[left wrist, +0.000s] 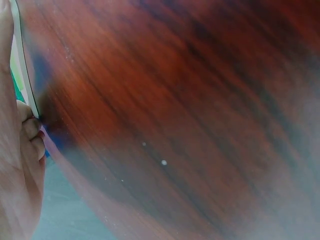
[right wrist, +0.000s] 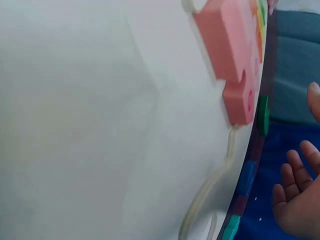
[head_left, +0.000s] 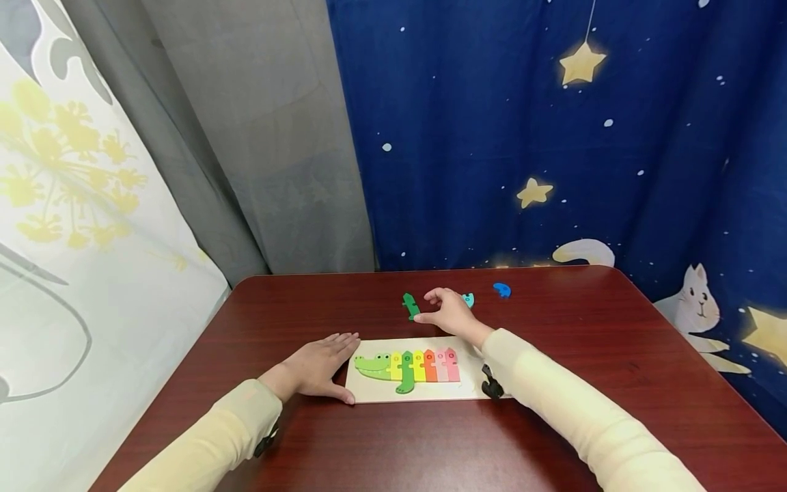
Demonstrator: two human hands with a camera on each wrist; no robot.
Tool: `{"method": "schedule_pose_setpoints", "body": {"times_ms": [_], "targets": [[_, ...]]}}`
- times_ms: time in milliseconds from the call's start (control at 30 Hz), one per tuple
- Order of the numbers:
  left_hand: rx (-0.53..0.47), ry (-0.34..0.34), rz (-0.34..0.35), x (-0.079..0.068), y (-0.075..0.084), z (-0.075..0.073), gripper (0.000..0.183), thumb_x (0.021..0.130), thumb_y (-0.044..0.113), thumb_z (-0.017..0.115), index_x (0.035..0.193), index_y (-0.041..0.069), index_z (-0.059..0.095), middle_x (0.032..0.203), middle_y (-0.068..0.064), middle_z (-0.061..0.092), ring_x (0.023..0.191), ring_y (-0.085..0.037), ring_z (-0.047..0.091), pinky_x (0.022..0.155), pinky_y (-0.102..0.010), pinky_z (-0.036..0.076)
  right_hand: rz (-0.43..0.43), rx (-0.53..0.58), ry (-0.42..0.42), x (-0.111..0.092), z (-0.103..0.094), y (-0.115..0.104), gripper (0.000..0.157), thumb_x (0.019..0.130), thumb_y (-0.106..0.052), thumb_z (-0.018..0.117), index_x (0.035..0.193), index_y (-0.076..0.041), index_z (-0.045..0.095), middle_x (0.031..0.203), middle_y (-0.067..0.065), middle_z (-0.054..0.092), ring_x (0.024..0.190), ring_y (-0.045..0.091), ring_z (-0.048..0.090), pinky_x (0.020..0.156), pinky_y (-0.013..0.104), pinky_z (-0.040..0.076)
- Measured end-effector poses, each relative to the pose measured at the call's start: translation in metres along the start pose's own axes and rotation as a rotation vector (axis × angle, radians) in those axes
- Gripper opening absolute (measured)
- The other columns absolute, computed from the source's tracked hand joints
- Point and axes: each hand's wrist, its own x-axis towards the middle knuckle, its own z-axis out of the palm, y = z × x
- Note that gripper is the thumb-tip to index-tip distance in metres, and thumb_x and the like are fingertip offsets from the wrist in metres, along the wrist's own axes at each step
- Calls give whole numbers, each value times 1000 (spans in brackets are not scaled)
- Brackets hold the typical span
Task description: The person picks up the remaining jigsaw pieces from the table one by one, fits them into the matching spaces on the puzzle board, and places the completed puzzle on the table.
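A pale wooden puzzle board [head_left: 479, 391] lies on the table with a crocodile partly laid in it: a light green head [head_left: 373, 367], then yellow, green, orange and pink [head_left: 451, 365] pieces. My left hand [head_left: 322, 365] rests at the board's left edge, fingers straight and thumb spread along its side. Beyond the board, my right hand [head_left: 451, 316] hovers with thumb and fingers apart and nothing between them. Its thumb tip is right by a dark green piece [head_left: 410, 306]. A teal piece [head_left: 468, 299] shows partly behind that hand; the right wrist view shows loosely bent fingers [right wrist: 295, 175].
A blue piece [head_left: 502, 290] lies farther right near the table's back edge. The dark red wooden table [head_left: 393, 451] reaches back to grey [head_left: 277, 137] and starry blue curtains [head_left: 461, 137]. White patterned cloth [head_left: 123, 287] hangs at the left.
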Motion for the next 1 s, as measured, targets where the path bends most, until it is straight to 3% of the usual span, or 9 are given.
{"method": "schedule_pose_setpoints", "body": {"times_ms": [533,1000], "targets": [[-19,-7,-4,-1,1,-4,119,74,89,40,154,2,24,158,-12,23,145,-25,21,116,-38,20,-18,-117,-67,24,4,10,56,79,-37,82,122,-8,61,118,7,57,109,24,47,91,40,46],[-33,-13,-3,-1,2,-4,118,74,88,41,153,2,25,158,-12,23,145,-26,22,116,-39,21,-35,-218,-132,29,10,11,57,79,-40,81,121,-7,62,118,8,57,112,26,46,95,42,42]]}}
